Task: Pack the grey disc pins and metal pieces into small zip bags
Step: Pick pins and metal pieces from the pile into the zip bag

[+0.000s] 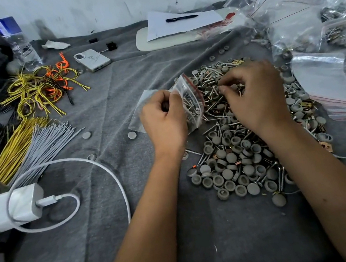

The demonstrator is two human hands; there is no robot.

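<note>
A wide pile of grey disc pins, screws and small copper pieces (236, 161) covers the grey cloth at centre right. My left hand (164, 120) grips a small clear zip bag (192, 102) with a red seal line, its mouth tilted toward the pile and several screws inside. My right hand (252, 95) hovers over the far part of the pile, fingers curled, thumb and forefinger pinching something small that I cannot make out. Three loose grey discs (132, 135) lie left of the bag.
Stacks of empty zip bags (328, 86) and filled bags (301, 33) lie at the right. Bundled yellow, grey and orange wires (33, 139), a white charger with cable (18, 205), a phone (92, 59), a water bottle (17, 44) and paper with a pen (181, 19) occupy the left and back.
</note>
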